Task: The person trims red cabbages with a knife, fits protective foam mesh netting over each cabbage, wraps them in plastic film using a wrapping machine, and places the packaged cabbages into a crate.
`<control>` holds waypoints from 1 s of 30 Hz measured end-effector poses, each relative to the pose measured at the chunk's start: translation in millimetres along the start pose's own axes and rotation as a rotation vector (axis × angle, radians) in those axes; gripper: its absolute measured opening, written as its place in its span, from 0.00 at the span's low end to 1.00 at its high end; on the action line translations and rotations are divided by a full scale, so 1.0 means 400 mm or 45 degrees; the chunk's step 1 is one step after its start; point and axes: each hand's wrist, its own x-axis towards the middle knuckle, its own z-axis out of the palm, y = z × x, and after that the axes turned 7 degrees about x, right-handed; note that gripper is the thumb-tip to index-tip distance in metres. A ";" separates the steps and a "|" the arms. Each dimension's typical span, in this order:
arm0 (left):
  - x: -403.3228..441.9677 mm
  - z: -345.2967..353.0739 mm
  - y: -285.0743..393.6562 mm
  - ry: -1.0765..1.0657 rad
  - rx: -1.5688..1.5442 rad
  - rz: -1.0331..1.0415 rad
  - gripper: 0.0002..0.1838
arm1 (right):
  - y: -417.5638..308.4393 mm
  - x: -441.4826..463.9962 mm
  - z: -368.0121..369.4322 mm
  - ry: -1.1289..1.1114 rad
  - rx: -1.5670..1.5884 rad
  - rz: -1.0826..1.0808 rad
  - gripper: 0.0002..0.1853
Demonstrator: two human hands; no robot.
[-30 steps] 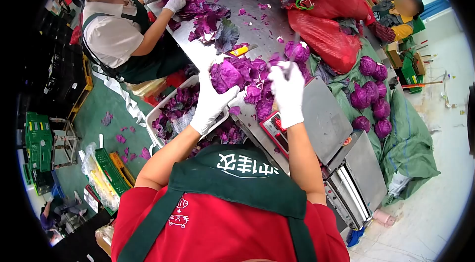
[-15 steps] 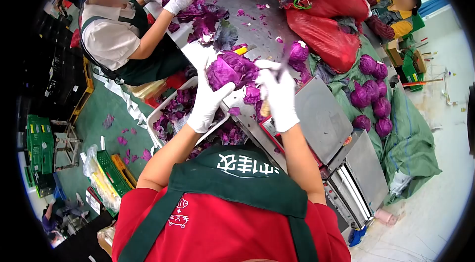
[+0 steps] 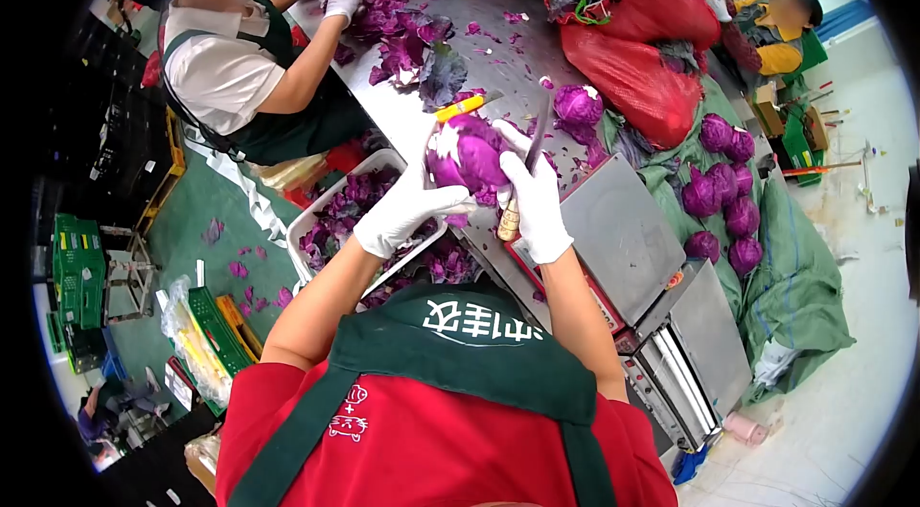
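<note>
head view: left hand (image 3: 401, 212), white-gloved, is cupped round the left side of a round purple cabbage head with pale cut patches (image 3: 471, 154), thumb spread along its near edge. cabbage sits between the two hands, above the near edge of a grey metal table (image 3: 513, 47); can't tell if it also rests on anything. right hand (image 3: 539, 215), also white-gloved, is closed on a dark-bladed knife with a wooden handle (image 3: 509, 220), blade pointing up and away from the body. right fingertips are at the cabbage's right side, touching or just beside, can't tell which.

yellow-handled knife (image 3: 461, 108) lies on the table just beyond the cabbage. second purple cabbage (image 3: 579, 104) sits to the right, near the blade. loose purple leaves (image 3: 398, 33) are piled further off on the left. white plastic bin (image 3: 300, 258) full of leaves stands below the table edge, by the left forearm. machine with a flat steel top (image 3: 618, 210) is right of the right hand. red mesh sacks (image 3: 632, 76) lie at the far right of the table; more purple cabbages (image 3: 724, 183) lie on green woven sheeting (image 3: 793, 291) beyond the machine.

co-worker in a white shirt (image 3: 225, 71) stands at the left, gloved hands together over the leaf pile. another person in yellow sleeves (image 3: 781, 57) is at upper right.
</note>
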 end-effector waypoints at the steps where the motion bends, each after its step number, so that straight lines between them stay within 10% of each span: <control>1: -0.006 0.000 0.004 -0.079 -0.209 -0.185 0.61 | -0.020 -0.012 0.001 -0.002 -0.097 0.098 0.22; 6: -0.004 0.022 0.003 0.152 -0.192 -0.040 0.60 | -0.006 -0.045 0.030 -0.036 0.007 -0.029 0.24; 15: 0.003 -0.032 -0.031 0.413 1.151 0.623 0.62 | -0.033 -0.030 -0.004 0.122 -0.367 -0.037 0.16; 23: 0.011 -0.050 -0.036 0.398 1.520 0.686 0.55 | 0.007 -0.044 0.004 -0.113 -1.091 -0.309 0.23; 30: 0.076 -0.077 -0.153 0.232 1.153 0.290 0.50 | 0.102 0.017 -0.015 -0.126 -1.443 0.040 0.26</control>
